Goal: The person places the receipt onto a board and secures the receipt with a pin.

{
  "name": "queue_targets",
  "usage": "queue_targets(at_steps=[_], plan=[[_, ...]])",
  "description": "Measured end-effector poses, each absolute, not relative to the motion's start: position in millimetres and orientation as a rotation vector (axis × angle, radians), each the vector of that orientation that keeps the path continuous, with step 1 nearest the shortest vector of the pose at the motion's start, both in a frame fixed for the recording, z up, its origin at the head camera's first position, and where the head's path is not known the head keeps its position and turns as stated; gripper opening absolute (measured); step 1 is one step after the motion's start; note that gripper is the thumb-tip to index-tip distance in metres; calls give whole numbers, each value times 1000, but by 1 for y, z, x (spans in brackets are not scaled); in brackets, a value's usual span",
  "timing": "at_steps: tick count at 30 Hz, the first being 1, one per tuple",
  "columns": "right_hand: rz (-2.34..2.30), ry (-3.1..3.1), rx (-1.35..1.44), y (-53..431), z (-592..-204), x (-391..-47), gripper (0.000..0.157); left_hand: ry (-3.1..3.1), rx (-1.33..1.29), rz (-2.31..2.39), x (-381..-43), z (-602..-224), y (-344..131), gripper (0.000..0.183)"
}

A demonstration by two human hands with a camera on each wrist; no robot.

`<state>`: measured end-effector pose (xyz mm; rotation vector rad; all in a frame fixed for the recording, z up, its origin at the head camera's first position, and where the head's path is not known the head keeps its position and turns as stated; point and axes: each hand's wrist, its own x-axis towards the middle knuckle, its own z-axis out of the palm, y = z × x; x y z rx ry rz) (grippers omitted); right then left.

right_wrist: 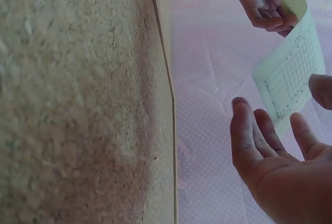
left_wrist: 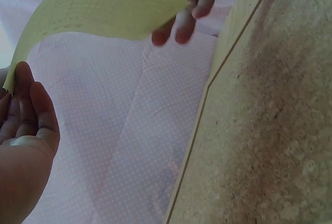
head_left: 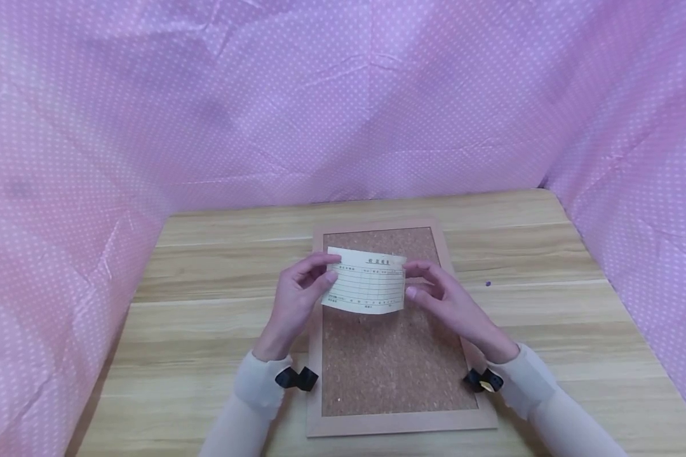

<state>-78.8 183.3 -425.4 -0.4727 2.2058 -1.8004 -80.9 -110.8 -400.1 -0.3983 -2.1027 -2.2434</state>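
A printed paper slip (head_left: 366, 282), ruled like a receipt form, is held up above a wood-framed corkboard (head_left: 397, 368). My left hand (head_left: 297, 295) pinches its left edge between thumb and fingers. From there the slip bows in a curve, as the left wrist view shows. At the other end is my right hand (head_left: 454, 308), thumb and fingers spread apart around the slip's right edge. In the right wrist view the fingertips (right_wrist: 241, 107) lie close by the paper (right_wrist: 290, 71) without pinching it.
The corkboard lies on a light wood-grain table (head_left: 206, 330). A tiny purple object (head_left: 488, 284) rests right of the board. Pink dotted cloth (head_left: 343, 114) hangs behind the table and along both sides.
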Motion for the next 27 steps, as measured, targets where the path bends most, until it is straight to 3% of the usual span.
queue_targets(at_steps=[27], plan=[[-1681, 2391, -316, 198, -428, -76, 30, -2300, -201, -2123, -68, -429, -116, 25]])
